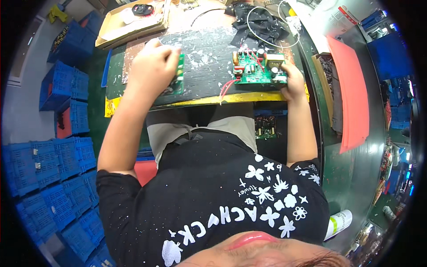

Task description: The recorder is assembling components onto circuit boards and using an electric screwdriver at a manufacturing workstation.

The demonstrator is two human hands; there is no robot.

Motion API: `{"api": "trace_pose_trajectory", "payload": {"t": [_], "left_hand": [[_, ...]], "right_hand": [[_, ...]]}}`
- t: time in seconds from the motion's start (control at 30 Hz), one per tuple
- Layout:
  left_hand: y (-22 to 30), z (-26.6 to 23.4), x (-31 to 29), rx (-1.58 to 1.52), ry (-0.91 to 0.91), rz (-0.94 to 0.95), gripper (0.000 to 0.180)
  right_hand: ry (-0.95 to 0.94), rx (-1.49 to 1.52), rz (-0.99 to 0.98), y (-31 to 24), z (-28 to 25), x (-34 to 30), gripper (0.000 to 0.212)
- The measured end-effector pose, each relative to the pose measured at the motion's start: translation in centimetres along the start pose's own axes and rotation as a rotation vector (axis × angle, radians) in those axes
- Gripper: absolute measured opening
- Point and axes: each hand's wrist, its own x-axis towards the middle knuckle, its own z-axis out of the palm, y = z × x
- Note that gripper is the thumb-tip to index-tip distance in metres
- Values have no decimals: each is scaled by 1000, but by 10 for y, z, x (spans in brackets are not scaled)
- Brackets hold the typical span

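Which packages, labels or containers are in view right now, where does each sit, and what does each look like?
Cardboard tray: far left of the bench, flat, tan, holding a round black item.
White bag: far right of the bench, white with a red strip.
Cylindrical container: lower right by the person's side, lying down, white with a green label.
Blue crates: stacked on the left, slotted plastic.
No screens or signs visible.

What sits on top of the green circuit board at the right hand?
On the green circuit board: a yellow transformer block, small dark parts and red wires trailing off its left edge. The right hand covers its right corner; anything there is hidden.
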Motion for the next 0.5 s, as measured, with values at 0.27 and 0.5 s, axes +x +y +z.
{"api": "trace_pose_trajectory", "payload": {"t": [0.27, 0.5], "left_hand": [[16, 96, 25, 55, -236, 31, 33], [30, 95, -10, 1, -31, 75, 35]], "right_hand": [[209, -881, -69, 0, -13, 20, 32], [108, -1113, -500, -30, 90, 35, 32]]}}
